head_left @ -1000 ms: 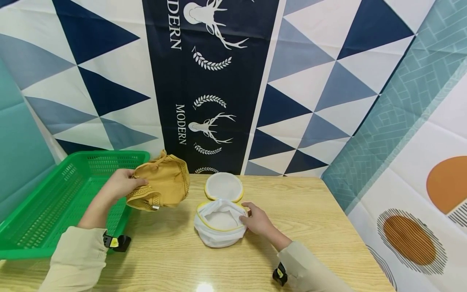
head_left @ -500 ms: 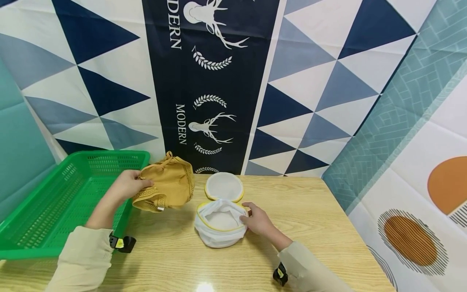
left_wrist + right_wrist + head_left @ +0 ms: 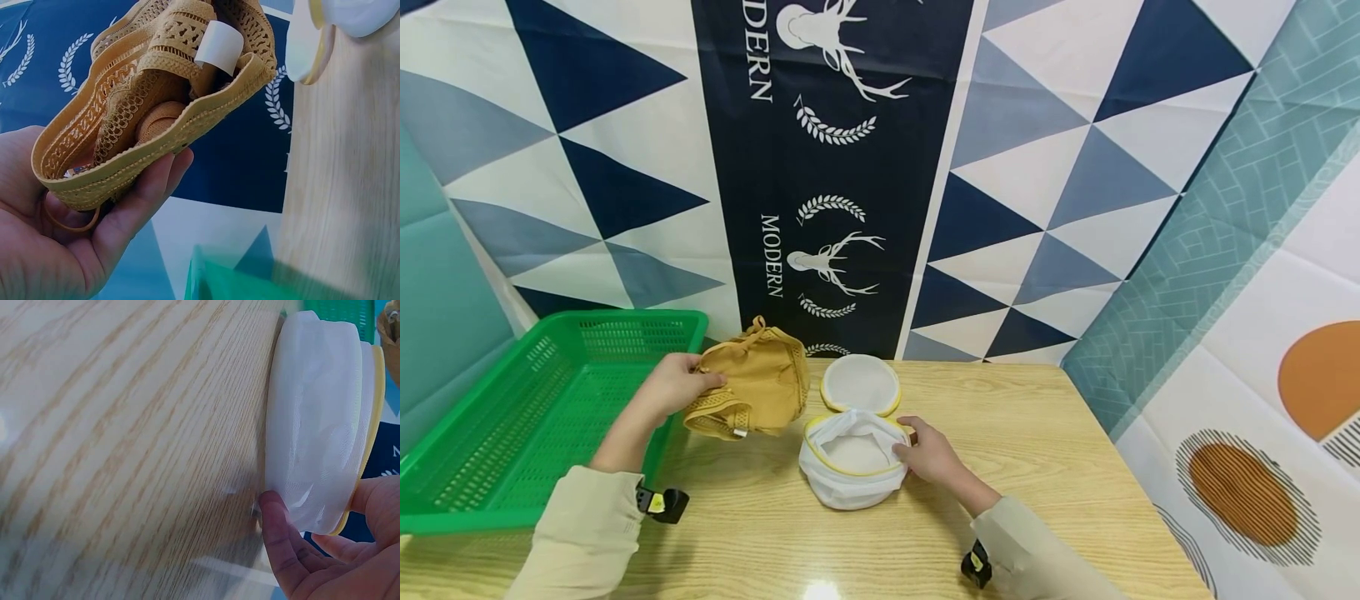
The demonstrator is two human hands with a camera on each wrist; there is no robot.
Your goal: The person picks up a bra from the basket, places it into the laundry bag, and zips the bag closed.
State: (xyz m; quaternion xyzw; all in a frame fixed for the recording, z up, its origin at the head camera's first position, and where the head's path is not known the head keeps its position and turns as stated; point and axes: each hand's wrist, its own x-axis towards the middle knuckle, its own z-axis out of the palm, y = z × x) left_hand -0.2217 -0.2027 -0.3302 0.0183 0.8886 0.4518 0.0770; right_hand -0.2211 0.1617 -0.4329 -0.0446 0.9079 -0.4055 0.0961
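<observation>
My left hand point(image 3: 679, 385) pinches a mustard lace-trimmed undergarment point(image 3: 760, 379) by its left side, raised beside the basket's right rim. In the left wrist view, the lace band of the undergarment point(image 3: 144, 150) gapes upward, a white label point(image 3: 220, 47) sticks out of it, and a thin strap loops below by the palm. A round white mesh laundry bag point(image 3: 850, 492) with yellow piping stands on the table, its top folded back and its round lid point(image 3: 861, 383) lying behind. At its right side my right hand point(image 3: 928, 450) grips the rim and wall between thumb and fingers.
A green plastic basket point(image 3: 550, 417) with perforated walls takes up the left of the wooden table point(image 3: 1015, 433). Patterned cloth point(image 3: 820, 167) hangs close behind the table's back edge, and another wall covering stands along the right.
My left hand has carried the undergarment a little to the right and slightly downward, nearer the laundry bag. My right hand and the bag have stayed in place.
</observation>
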